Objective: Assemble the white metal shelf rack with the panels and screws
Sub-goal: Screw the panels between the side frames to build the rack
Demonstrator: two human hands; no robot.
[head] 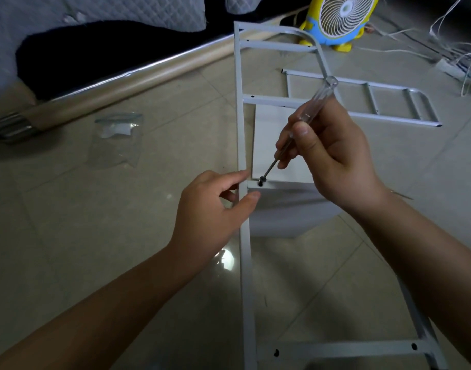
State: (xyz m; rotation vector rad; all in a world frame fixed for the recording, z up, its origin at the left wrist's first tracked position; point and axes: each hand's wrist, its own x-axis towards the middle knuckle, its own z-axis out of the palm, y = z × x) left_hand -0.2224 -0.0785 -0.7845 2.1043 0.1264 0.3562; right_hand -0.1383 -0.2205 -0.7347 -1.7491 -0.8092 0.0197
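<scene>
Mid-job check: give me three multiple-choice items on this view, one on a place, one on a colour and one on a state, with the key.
1. The plastic bag lies on the floor: A left of the frame; B right of it; C on top of it.
2. The fan has a casing that is: A red; B yellow; C black.
3. The screwdriver in the right hand is: A lying flat on the floor; B raised clear of everything; C tip on the black screw.
Key: 1 A, it sits left of the frame's rail. 2 B, the casing is plainly yellow. 3 C, its shaft ends at the screw head.
</scene>
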